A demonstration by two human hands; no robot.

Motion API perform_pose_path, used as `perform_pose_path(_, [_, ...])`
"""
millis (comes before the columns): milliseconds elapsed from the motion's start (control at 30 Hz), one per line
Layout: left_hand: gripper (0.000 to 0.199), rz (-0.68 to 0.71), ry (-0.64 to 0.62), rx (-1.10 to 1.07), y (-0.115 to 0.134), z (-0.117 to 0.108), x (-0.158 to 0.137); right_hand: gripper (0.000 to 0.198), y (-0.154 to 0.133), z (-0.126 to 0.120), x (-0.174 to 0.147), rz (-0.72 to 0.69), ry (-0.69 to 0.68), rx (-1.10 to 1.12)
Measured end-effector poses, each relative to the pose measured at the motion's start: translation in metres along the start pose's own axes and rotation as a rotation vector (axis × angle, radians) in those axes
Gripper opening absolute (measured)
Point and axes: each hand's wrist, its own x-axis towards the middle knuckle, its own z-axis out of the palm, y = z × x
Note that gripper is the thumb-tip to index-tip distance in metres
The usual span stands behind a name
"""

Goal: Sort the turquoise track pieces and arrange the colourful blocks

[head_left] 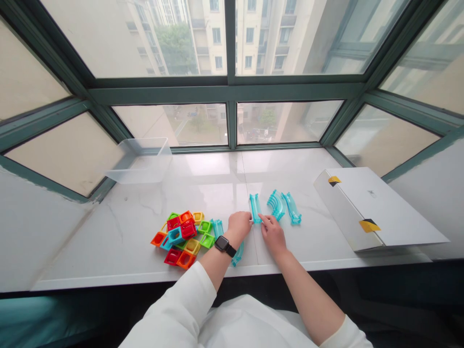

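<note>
A straight, translucent blue marble-run track piece (255, 205) lies on the white sill between my hands. My left hand (239, 225), wearing a black watch at the wrist, is closed with its fingertips at the near left edge of the piece. From the other side, my right hand (273, 234) has bent fingers at the near right edge, so the piece is gripped between both. Right of it lie a curved track piece (276, 205) and a wavy track piece (292, 209). More blue track pieces (217, 228) are partly hidden by my left hand and forearm.
A pile of red, orange, yellow, green and blue plastic blocks (186, 231) sits left of my left arm. A clear plastic bin (145, 166) stands back left. A white box (384, 208) with yellow-black tabs is at the right. Window frames (228, 94) border the marble-look sill (203, 181).
</note>
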Motion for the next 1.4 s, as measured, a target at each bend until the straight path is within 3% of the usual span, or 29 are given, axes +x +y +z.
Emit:
perform_pose_path(167, [0.022, -0.021, 0.117, -0.060, -0.022, -0.031, -0.029, 0.047, -0.007, -0.010, -0.014, 0.043, 0.007, 0.046])
perform_pose_path(333, [0.024, -0.069, 0.267, -0.245, -0.067, -0.052, -0.082, 0.042, -0.019, -0.021, -0.035, 0.028, -0.081, 0.167])
perform_pose_path(500, [0.024, -0.079, 0.331, -0.376, -0.103, -0.030, -0.139, 0.037, -0.045, -0.027, -0.050, -0.047, -0.247, 0.261])
perform_pose_path(633, [0.019, -0.058, 0.298, -0.294, -0.106, -0.006, -0.166, 0.036, -0.069, -0.022, -0.056, -0.107, -0.303, 0.260])
perform_pose_path(767, [0.023, -0.073, 0.264, -0.207, -0.092, 0.009, -0.170, 0.039, -0.087, -0.013, -0.058, -0.183, -0.284, 0.233])
perform_pose_path(967, [0.020, -0.230, 0.189, -0.046, -0.072, 0.018, -0.156, 0.045, -0.095, -0.007, -0.065, -0.221, -0.256, 0.199])
perform_pose_path(1167, [0.021, -0.324, 0.071, 0.020, -0.072, 0.011, -0.146, 0.056, -0.090, -0.006, -0.079, -0.182, -0.277, 0.128])
perform_pose_path(1400, [0.020, -0.363, 0.144, -0.028, -0.080, -0.006, -0.149, 0.057, -0.087, -0.001, -0.077, -0.156, -0.320, 0.147])
